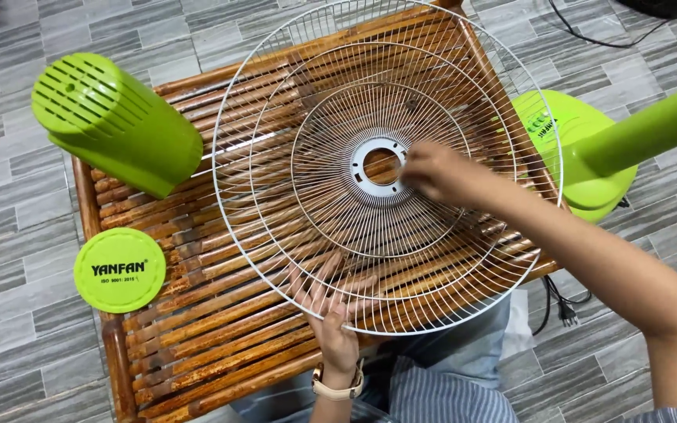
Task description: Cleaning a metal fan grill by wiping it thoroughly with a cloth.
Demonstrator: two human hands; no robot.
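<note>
A round white wire fan guard (307,117) lies tilted over a bamboo slat table (197,313). My left hand (331,313) grips the guard's near rim, fingers spread under the wires. My right hand (432,174) reaches inside the guard and rests beside the white centre ring (360,178), fingers curled; I cannot see anything in it. A green motor housing (115,121) stands on the table's far left corner.
A round green cap (119,269) sits at the table's left edge. The green fan base (570,137) and its pole (652,129) stand on the grey tiled floor to the right. A black cord with a plug (566,312) trails near my right arm.
</note>
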